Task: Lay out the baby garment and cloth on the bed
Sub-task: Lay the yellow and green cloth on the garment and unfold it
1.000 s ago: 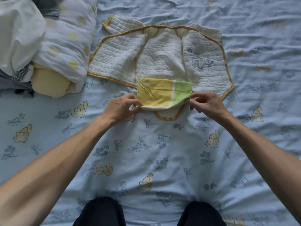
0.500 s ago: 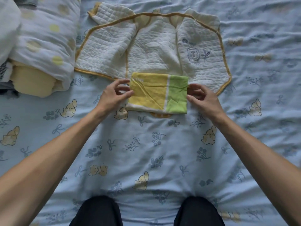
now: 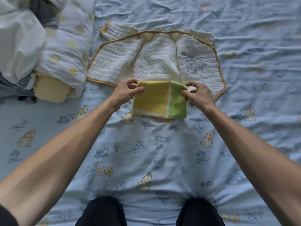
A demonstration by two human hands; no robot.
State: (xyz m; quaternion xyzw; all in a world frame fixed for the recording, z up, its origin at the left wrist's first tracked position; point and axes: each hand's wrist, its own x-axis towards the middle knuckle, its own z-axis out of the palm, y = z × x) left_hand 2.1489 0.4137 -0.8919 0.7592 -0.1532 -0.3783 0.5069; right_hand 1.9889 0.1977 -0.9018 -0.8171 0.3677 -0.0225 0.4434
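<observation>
Now both hands — left hand (image 3: 126, 91), right hand (image 3: 197, 93) — pinch the cloth (image 3: 158, 99) (top corners), frame centre; best pulled taut, lowered evenly over the garment (image 3: 154, 62).

- Light is soft and pretty dim, cool daylight feel, with everything leaning blue-grey.
- No hard shadows anywhere, only faint soft ones in the creases of the bed sheet (image 3: 162, 152) and under the forearms.
- No glare or blown-out spots; the white bedding pile (image 3: 21, 38) at top left is the brightest bit and still holds detail.
- Wide-angle stretch is obvious: both forearms balloon toward the bottom corners, and the sheet pattern bends near the edges.
- Centre is reasonably sharp; stitching on the quilted garment (image 3: 156, 62) is readable.
- Edges go softer and smeary, especially the lower corners, plus some compression mush on the skin.
</observation>
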